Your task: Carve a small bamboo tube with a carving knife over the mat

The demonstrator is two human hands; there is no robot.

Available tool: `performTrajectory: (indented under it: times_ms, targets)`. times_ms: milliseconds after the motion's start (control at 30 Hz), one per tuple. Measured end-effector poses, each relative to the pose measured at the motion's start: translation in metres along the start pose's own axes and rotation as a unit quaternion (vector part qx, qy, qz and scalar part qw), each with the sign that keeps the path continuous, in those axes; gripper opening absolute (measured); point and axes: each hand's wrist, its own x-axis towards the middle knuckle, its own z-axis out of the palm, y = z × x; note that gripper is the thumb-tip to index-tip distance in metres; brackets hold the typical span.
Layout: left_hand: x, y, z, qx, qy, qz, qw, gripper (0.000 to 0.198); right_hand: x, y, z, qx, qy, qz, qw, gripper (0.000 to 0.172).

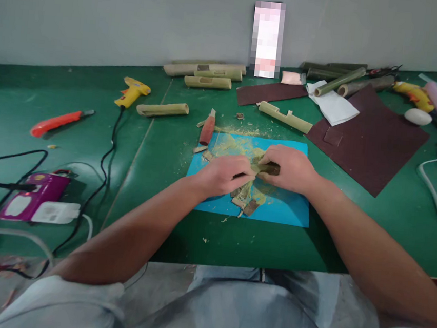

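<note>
Over a blue sheet [287,209], my left hand [227,174] and my right hand [289,168] are closed on a short bamboo piece [268,168], one at each end. The fingers cover much of it. Yellowish shavings and several small bamboo chips [251,207] lie on the sheet beneath and in front of the hands. A red-handled tool [207,130] rests at the sheet's upper left corner. Beyond the sheet, a notched bamboo tube [285,117] touches a dark brown sheet [375,143].
On the green table [163,179] lie a red cutter [58,123], a yellow glue gun [132,93] and a purple power strip [37,195] with cables at left. Bamboo tubes [207,82] and a phone [267,40] stand near the wall. White paper [334,105] is at right.
</note>
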Motion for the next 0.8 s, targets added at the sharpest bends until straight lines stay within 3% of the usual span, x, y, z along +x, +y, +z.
performTrajectory:
  times_ms: [300, 800]
  targets:
    - [-0.0006, -0.0056, 0.0037, 0.032, 0.089, -0.030, 0.995, 0.022, -0.0006, -0.0035, -0.0015, -0.028, -0.001, 0.014, 1.000, 0.016]
    - [-0.0005, -0.0020, 0.0042, 0.006, 0.040, 0.017, 0.999, 0.017, 0.0011, -0.0001, 0.0004, -0.019, 0.009, 0.009, 1.000, 0.014]
